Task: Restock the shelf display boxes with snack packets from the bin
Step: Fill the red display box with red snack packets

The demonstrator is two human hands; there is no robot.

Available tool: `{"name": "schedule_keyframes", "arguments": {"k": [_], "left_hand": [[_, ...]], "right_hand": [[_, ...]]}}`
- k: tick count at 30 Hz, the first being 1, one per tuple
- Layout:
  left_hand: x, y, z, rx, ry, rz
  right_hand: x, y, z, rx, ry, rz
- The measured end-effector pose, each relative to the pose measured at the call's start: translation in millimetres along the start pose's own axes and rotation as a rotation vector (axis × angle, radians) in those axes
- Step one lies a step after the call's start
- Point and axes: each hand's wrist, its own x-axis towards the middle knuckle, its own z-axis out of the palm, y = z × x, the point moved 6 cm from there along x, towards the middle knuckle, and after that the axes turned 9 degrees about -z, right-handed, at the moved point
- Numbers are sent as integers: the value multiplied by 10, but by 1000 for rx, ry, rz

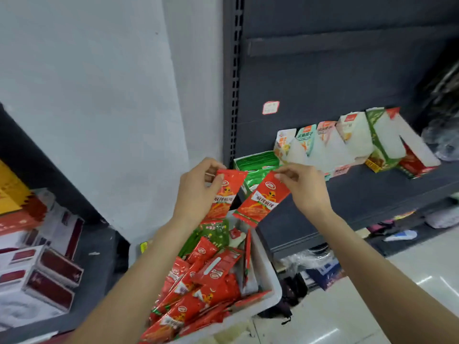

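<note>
Both red packets, one (pixel 224 194) held on the left and one (pixel 263 199) on the right, read "麻辣麻辣" in white. The shelf sticker (pixel 270 107) is too blurred to read.

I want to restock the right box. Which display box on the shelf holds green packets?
The green display box at the row's left end, behind both hands; the other boxes look empty.

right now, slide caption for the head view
Each hand, left and right, holds a red packet above the bin.

Dark metal shelf (pixel 372 184) bare right of green open display box (pixel 255 165); row of upright cartons (pixel 347 142) blocks rear; white bin (pixel 267 276) crowds below.
</note>
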Motion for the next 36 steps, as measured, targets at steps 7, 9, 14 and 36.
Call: {"name": "schedule_keyframes", "arguments": {"k": [7, 9, 14, 36], "left_hand": [[109, 949, 1325, 27, -23, 99], [123, 1180, 1732, 86, -2, 114], [250, 1740, 2582, 55, 18, 103], [2011, 2758, 4705, 30, -14, 78]], "right_hand": [[92, 1023, -1245, -130, 68, 14], [148, 1352, -1573, -149, 34, -5], [338, 2016, -2320, -128, 26, -58], [2393, 3674, -3553, -143, 62, -240]]}}
